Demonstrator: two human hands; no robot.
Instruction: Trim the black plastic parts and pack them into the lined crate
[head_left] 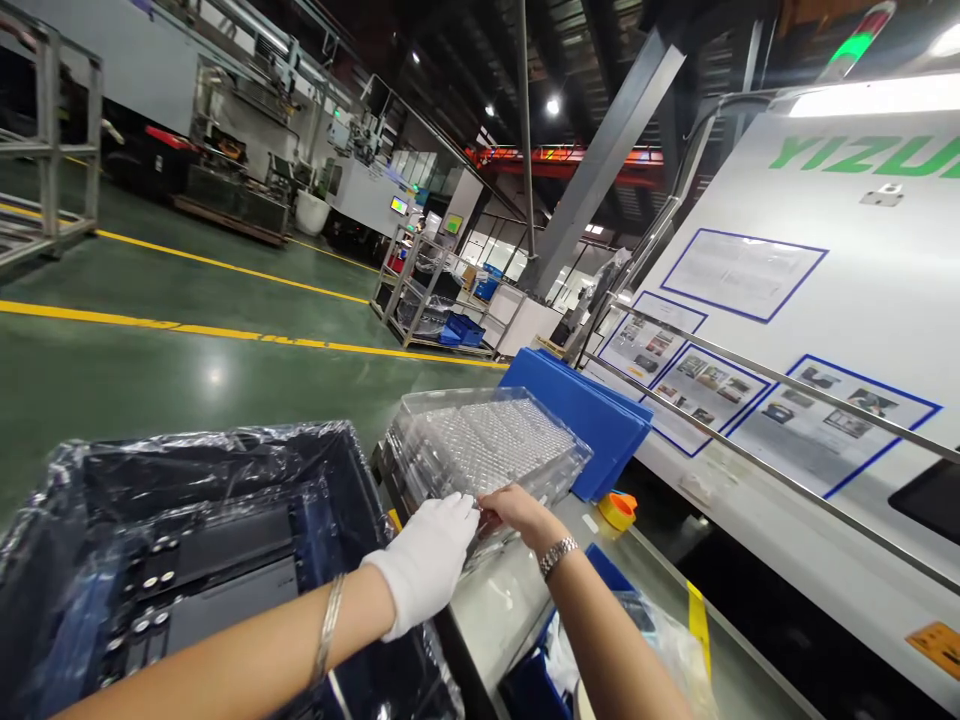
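Both hands are on the near edge of a stack of clear plastic blister trays [487,445] sitting on a steel worktable [495,600], right beside a dark blue crate [330,470] lined with a clear plastic bag. The left hand [431,555], in a white glove, rests its fingers over the stack's front edge, and the bare right hand [517,512] with a wristwatch meets it at that same corner. Fingers of both look curled onto the tray edge, but I can't tell if either is actually pinching a tray or just touching it, since the fingertips overlap each other.

As for progress, the crate already has dark flat parts with small round metal bits lying in the bottom, so my guess is some packing is done, while the tray stack looks untouched and fully on the table.

Hard to make out: whether the tray pockets hold anything, since glare washes them out. An orange tape roll [617,508] and some blue sheets [592,420] sit just behind. The bottom right clutter is cut off.
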